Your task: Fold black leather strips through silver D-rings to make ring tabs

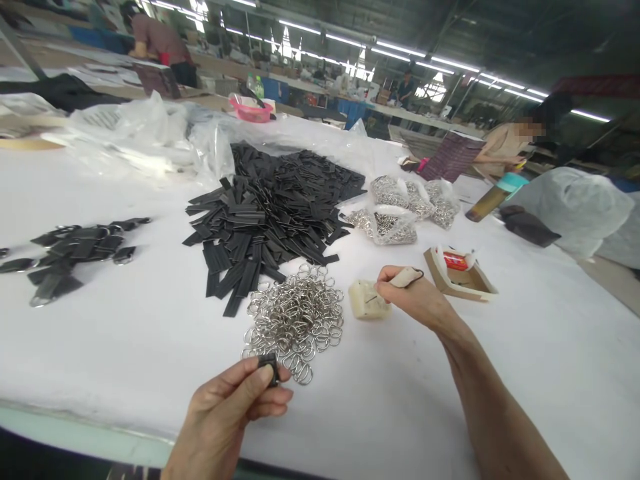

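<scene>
Head view, read left to right. Far left on the desk (125, 347) lies a small heap of ringed straps (75, 250), set apart from the loose stock; the frame edge cuts off its left end.

My left hand (235, 407) sits low at the near edge. Its grip is clenched on a folded strap (270, 368), pinched between thumb and forefinger just in front of the ring pile (297, 320). I judge it is held this way to keep the fold closed and its end towards me. I cannot tell whether a ring sits in the fold, as my fingers cover most of it.

Behind the rings spreads the strap pile (273, 213), touching them. Both lie within easy reach of either hand, which seems to be the reason for their place.

Just right of the rings stands a cream block (367, 299) bearing a dark mark. My right hand (415, 297) is at the block, its grip closed on a tool (406, 277) with a pale handle. The tool is held like a pen, its working end towards the block. That end is too small to make out.

Further back lie ring bags (400, 213), and to their right an open carton (460, 277) with something red inside; its label is unreadable. Beyond it is a bottle (493, 197). A co-worker (505, 143) sits at the far right, and a white wrapped bundle (570, 207) hides that corner of the desk.
</scene>
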A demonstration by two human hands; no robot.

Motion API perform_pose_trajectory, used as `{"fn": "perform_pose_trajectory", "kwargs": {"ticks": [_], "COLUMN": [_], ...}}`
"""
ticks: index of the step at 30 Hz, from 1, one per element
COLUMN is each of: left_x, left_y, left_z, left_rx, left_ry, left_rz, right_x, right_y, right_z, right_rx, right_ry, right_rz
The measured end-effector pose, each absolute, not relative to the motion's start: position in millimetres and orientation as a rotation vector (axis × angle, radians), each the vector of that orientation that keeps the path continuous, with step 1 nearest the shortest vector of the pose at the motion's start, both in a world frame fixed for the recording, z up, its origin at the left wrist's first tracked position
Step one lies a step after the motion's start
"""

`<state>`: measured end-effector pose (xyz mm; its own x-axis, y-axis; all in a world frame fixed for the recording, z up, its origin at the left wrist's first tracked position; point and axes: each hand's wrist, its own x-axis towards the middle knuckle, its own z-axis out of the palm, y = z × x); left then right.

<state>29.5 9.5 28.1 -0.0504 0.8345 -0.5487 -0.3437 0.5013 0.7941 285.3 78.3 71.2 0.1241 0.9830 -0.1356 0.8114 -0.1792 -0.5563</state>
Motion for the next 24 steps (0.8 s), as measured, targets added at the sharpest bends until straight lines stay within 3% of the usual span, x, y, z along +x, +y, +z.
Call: {"fn": "perform_pose_trajectory", "kwargs": {"ticks": [12,20,24], "left_x": [27.0,30.7,31.2], "left_y": [8.3,2.8,-0.2], "left_z": [27.6,21.9,22.5], "left_rx": [0.525,0.565,0.588], "left_ry": [1.220,1.059,1.025], "left_rz": [1.009,1.002,0.991], "right_x": [288.0,245.6,220.9], "right_y": [69.8,42.6,36.2], "right_z": [82.7,84.7,75.0], "right_rx": [-2.043,-1.521,-1.425], "right_ry": [-1.722,-1.335,-1.437], "right_rz": [0.610,1.268,1.368]}}
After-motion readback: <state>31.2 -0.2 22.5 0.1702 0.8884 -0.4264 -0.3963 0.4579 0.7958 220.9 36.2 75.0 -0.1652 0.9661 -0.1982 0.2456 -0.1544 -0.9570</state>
